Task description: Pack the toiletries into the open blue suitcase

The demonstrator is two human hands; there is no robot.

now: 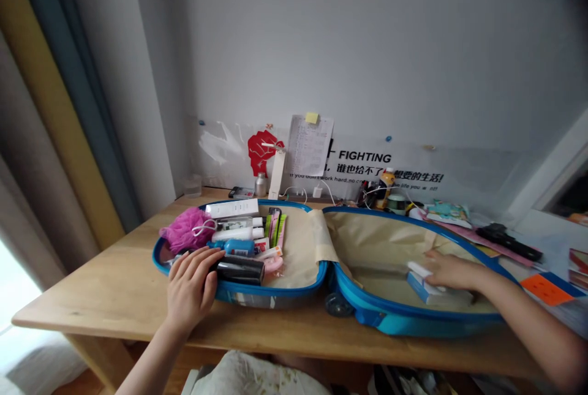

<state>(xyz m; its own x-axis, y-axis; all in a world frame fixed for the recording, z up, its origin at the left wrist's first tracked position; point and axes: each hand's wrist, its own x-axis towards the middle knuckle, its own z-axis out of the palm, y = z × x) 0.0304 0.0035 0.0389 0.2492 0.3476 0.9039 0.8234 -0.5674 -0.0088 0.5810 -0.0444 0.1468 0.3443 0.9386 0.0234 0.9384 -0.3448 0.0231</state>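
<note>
A blue suitcase (275,288) lies open on the wooden table, its two halves side by side. Toiletries fill the left half: a pink bath puff (188,229), a white box (232,208), white tubes, a blue bottle (239,247) and a black cylinder (241,269). My left hand (193,285) rests over the near left rim, fingers spread beside the black cylinder. In the right half, my right hand (452,270) has its fingers closed around a small white item (420,270), above a blue-and-white box (436,294).
The wooden table (101,291) extends to the left. Behind the suitcase stand a silver bottle (261,185), a white lamp (277,174) and a yellow-and-dark bottle (384,187). Papers and a black object (508,240) lie at the right.
</note>
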